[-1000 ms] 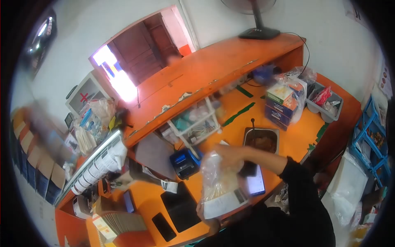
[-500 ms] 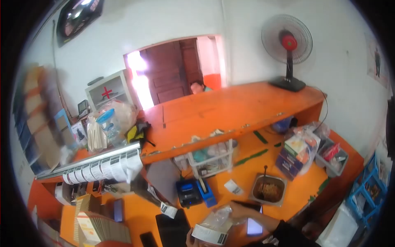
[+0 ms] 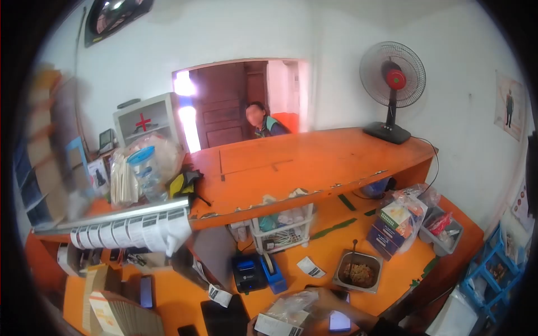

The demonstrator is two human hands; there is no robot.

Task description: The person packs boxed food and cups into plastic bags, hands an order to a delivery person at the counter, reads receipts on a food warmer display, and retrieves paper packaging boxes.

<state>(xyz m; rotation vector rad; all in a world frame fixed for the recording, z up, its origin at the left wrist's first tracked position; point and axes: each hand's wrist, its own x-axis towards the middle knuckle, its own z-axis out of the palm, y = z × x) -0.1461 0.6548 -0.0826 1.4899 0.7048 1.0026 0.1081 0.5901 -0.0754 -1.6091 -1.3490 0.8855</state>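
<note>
A clear plastic bag with a white printed label is at the bottom centre. My left hand grips its left side, only partly in view at the lower edge. My right hand holds the bag's upper right part, with its fingertips partly hidden by the plastic. Just below my right wrist lies a phone with a lit screen. A metal tray of food with a spoon stands to the right, and a loose printed slip lies behind the bag.
A black printer and blue tape dispenser stand behind the bag. Left are a black tablet and envelopes. Boxes stand right. A raised orange counter holds a fan; beyond it is a person.
The view has tilted up, so the desk, bag and both hands sit lower in the picture. The person in the doorway now shows more fully. Both hands stay on the bag.
</note>
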